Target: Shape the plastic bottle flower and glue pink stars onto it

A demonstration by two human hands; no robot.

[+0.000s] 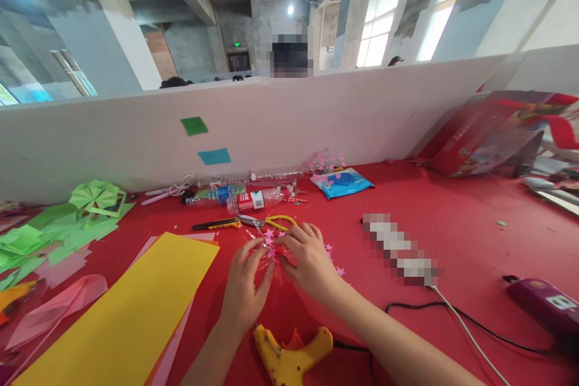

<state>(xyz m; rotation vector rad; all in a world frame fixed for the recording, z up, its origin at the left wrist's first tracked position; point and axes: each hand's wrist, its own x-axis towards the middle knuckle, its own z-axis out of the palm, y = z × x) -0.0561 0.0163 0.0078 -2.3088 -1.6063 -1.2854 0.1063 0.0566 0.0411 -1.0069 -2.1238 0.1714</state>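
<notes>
A transparent plastic piece decorated with pink stars [270, 253] is between my two hands above the red table. My left hand [246, 280] curls its fingers against the piece's left side, thumb below. From the right, my right hand [312, 262] grips it with bent fingers and thumb; part of the piece is hidden behind the fingers. More pink stars [341, 271] lie beside my right wrist. Just beyond my hands are yellow-handled scissors [280, 221] and a box cutter [217, 225]. A yellow glue gun [294, 353] rests on the table below my hands.
Yellow paper [136, 301] and green paper pieces [67, 223] cover the left side. Plastic bottles [253, 200] and a blue wipes packet [344, 182] stand along the white partition [280, 120]. A black cable [470, 316] and a purple device [547, 307] are at right.
</notes>
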